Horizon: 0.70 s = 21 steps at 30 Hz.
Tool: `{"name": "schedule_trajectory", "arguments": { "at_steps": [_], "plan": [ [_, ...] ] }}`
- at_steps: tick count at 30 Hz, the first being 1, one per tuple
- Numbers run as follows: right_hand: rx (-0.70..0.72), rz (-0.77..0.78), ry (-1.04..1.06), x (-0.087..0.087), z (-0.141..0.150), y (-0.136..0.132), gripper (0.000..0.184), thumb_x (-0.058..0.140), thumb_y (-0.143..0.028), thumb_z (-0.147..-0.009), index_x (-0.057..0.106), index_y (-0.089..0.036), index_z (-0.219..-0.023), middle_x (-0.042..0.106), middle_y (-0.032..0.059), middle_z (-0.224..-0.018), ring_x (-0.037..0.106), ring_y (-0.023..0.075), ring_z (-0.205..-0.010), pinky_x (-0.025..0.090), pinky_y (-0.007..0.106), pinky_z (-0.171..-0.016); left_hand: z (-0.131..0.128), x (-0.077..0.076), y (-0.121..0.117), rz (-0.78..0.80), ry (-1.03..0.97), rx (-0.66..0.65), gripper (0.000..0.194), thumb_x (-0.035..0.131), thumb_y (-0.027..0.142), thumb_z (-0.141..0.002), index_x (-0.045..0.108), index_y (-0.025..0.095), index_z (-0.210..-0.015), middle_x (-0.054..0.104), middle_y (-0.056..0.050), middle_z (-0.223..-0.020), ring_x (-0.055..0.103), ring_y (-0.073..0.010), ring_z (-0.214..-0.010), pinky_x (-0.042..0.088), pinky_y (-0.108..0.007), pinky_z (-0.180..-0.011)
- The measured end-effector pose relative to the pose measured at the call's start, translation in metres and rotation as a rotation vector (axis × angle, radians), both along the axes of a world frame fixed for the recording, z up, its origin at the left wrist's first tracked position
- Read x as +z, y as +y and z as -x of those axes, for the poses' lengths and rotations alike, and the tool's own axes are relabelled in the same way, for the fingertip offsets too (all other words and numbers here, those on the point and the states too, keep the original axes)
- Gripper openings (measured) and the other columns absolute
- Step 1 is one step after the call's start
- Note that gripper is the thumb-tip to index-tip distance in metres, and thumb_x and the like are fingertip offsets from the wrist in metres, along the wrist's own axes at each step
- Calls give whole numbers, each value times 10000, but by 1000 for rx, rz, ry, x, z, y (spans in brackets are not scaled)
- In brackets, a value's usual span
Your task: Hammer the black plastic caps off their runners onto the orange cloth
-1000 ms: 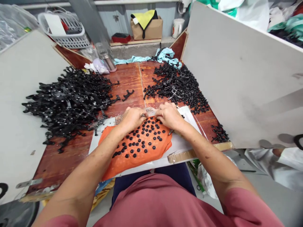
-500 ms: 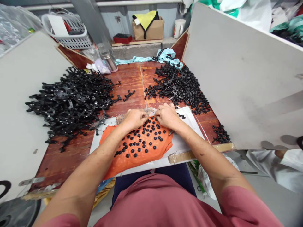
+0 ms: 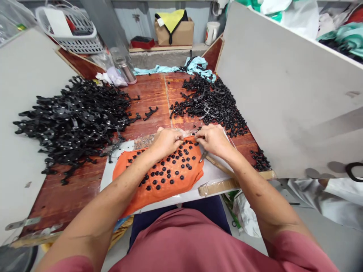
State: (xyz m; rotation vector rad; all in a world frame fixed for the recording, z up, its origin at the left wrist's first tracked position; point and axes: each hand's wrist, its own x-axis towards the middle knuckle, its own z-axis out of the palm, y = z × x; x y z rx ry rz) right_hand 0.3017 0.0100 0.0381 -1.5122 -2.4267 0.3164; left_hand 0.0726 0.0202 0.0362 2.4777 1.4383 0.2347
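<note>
A bright orange cloth (image 3: 181, 185) lies over a white board (image 3: 110, 172), with many small round black studs (image 3: 168, 176) spread across it. My left hand (image 3: 168, 142) is closed at the cloth's far edge, thumb and fingers pinched together on it. A short gap to the right, my right hand (image 3: 214, 139) pinches the same edge near its far right corner. Any small piece between the fingertips is hidden. Below my right hand rests a hammer (image 3: 218, 164) with a wooden handle, its metal head touching the cloth's right side.
A big heap of black plastic strips (image 3: 76, 121) covers the table's left; a pile of small black pieces (image 3: 221, 102) lies at back right. Grey panels (image 3: 283, 94) wall both sides. Behind stand a steel flask (image 3: 126, 70), a light blue cloth strip (image 3: 159, 69) and a cardboard box (image 3: 181, 34).
My right hand has shifted right along the cloth's far edge, widening the gap between my hands. More of the hammer shows now. The whole view has moved slightly.
</note>
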Motion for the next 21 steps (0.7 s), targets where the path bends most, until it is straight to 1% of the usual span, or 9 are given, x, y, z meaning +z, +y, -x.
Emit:
{"name": "schedule_trajectory", "arguments": {
  "at_steps": [2, 4, 6, 8, 10, 12, 16, 18, 21],
  "plan": [
    [65, 13, -28, -2, 3, -8, 175, 654, -223, -952, 818, -265, -996, 754, 44, -998, 566, 245, -989, 292, 388, -888, -8, -1, 1, -21, 17, -17, 181, 578, 229, -899, 756, 249, -876, 807, -33, -967, 703, -260, -1009, 393, -421, -922],
    [95, 1, -81, -8, 9, -14, 175, 652, -259, -963, 816, -258, -1023, 738, 66, -1008, 547, 261, -1025, 284, 402, -898, -14, -2, 2, -45, 28, -10, 188, 570, 238, -907, 756, 252, -898, 806, -43, -1002, 696, -269, -1034, 391, -432, -922],
    [97, -3, -137, -14, 14, -17, 188, 632, -279, -974, 816, -241, -990, 726, 85, -1006, 532, 275, -1045, 276, 418, -895, -20, -1, 3, -62, 37, -5, 186, 572, 267, -914, 757, 254, -909, 805, -53, -1019, 692, -274, -1032, 395, -436, -915],
    [74, 28, -154, -17, 17, -18, 209, 617, -276, -975, 816, -228, -929, 726, 92, -1007, 532, 280, -1044, 275, 421, -878, -25, 0, 5, -63, 81, -6, 182, 581, 298, -911, 751, 247, -869, 806, -61, -1000, 692, -275, -1000, 400, -437, -901],
    [49, 72, -133, -16, 16, -17, 205, 624, -275, -965, 816, -238, -904, 732, 80, -1005, 544, 273, -1027, 280, 410, -862, -31, 1, 7, -40, 151, 4, 180, 597, 324, -898, 740, 244, -822, 807, -60, -957, 693, -273, -952, 404, -439, -891],
    [30, 86, -98, -13, 14, -14, 190, 631, -279, -965, 818, -262, -935, 737, 60, -1000, 554, 260, -1011, 285, 398, -862, -35, 1, 9, -14, 202, 37, 179, 614, 350, -886, 736, 245, -808, 808, -61, -930, 692, -270, -915, 407, -443, -892],
    [-13, -16, -79, -7, 13, -6, 200, 615, -266, -982, 811, -273, -1022, 728, 65, -1043, 536, 267, -1038, 275, 414, -885, -36, 0, 12, 0, 216, 110, 259, 611, 417, -892, 740, 233, -765, 804, -84, -887, 694, -277, -869, 407, -468, -917],
    [7, -29, -117, -8, 17, -2, 192, 628, -284, -975, 816, -252, -991, 722, 85, -1069, 518, 284, -1065, 268, 429, -889, -33, 0, 14, 32, 212, 126, 251, 603, 394, -892, 750, 234, -766, 804, -85, -871, 698, -282, -875, 406, -479, -937],
    [16, 51, -137, -12, 22, 4, 197, 635, -294, -968, 823, -244, -937, 723, 87, -1078, 513, 288, -1081, 272, 427, -887, -29, 0, 16, 89, 183, 124, 221, 578, 320, -890, 770, 249, -807, 811, -72, -899, 705, -290, -917, 403, -489, -962]
  ]
}}
